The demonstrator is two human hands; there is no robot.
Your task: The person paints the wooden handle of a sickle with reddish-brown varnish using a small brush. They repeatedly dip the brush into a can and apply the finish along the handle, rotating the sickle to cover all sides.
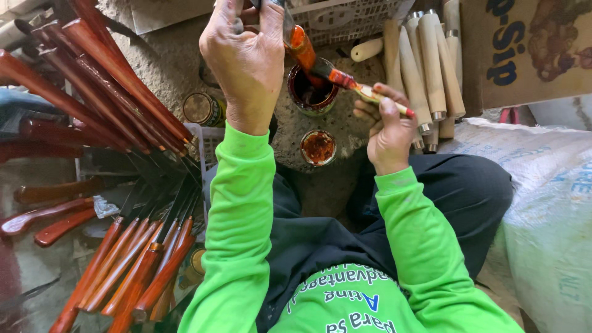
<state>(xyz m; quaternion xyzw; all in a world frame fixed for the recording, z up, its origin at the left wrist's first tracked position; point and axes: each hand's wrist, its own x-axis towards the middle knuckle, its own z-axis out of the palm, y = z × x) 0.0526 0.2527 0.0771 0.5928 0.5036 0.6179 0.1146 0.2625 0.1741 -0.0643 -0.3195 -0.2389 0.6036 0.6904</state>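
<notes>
My left hand [246, 55] is raised with its grip closed around a tool whose wooden handle [299, 43] points down toward me; the handle is wet with red-orange stain. What lies above my fist runs out of view at the top edge. My right hand [390, 132] has its grip pinched shut on a small paintbrush [364, 89], thumb on top, the stained bristles touching the lower end of that handle just above the open tin of dark red stain [312, 92]. The tin stands on the concrete floor [166, 61] between my knees, and a small round lid [318, 147] smeared orange lies just nearer to me. Beside my right hand, a bundle of bare pale wooden handles [425, 68] with metal ferrules leans near a cardboard box [530, 49]. To my left, stained red-brown handles [105, 80] fan out along the floor, some with dark blades, and more lie lower by my left elbow. A white woven sack [549, 203] sits at my right knee.
</notes>
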